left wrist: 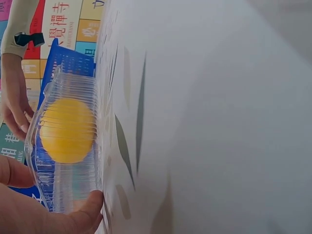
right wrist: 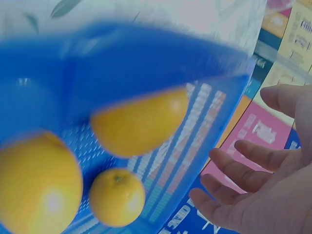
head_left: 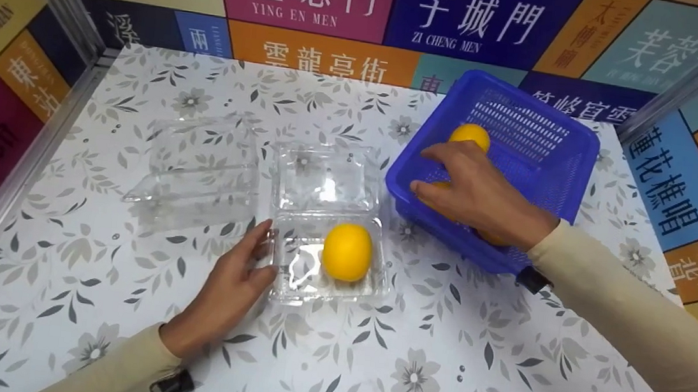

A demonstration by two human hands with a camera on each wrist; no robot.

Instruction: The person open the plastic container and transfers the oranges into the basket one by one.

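A clear plastic clamshell box (head_left: pixel 328 187) lies with its lid folded back on the table. One orange (head_left: pixel 347 252) sits in the right part of its tray, seen through the ribbed wall in the left wrist view. My left hand (head_left: pixel 227 293) touches the tray's left side, thumb and forefinger apart along it. Over the blue basket (head_left: pixel 484 254) is my right hand (head_left: pixel 478 186), its fingers spread and holding nothing. Inside lie three oranges, a far one (head_left: pixel 470 133) and others partly covered by the hand; the right wrist view shows a small orange (right wrist: pixel 117 197) between two larger-looking ones.
A second clear plastic box (head_left: pixel 200 175) stands open left of the first. The flower-patterned table (head_left: pixel 344 375) meets lettered panels (head_left: pixel 316 1) at the back and both sides. The basket's rim rises close to the first box's right side.
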